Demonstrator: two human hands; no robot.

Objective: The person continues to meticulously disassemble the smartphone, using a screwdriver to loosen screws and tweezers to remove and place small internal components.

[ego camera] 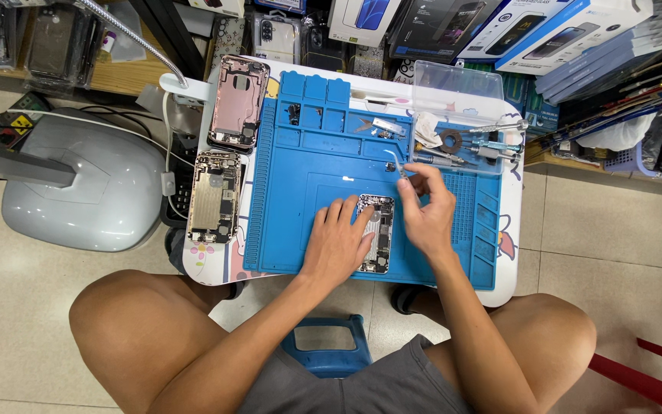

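Head view: I see left hand [336, 244] flat, pressing opened phone [378, 234] at centre of blue mat [308, 184]. Right hand [425, 213] pinches tweezers [396, 163] just above phone.

mat [331, 165]: blue, matt, rubbery-looking
opened phone [377, 234]: bare metal innards, dull sheen
tweezers [397, 163]: shiny metal
lidded box [453, 88]: clear glossy plastic

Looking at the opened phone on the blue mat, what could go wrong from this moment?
1. The tweezers in the right hand could drop a small part among the mat's loose pieces.
2. The left hand only rests on the opened phone, so it may slide.
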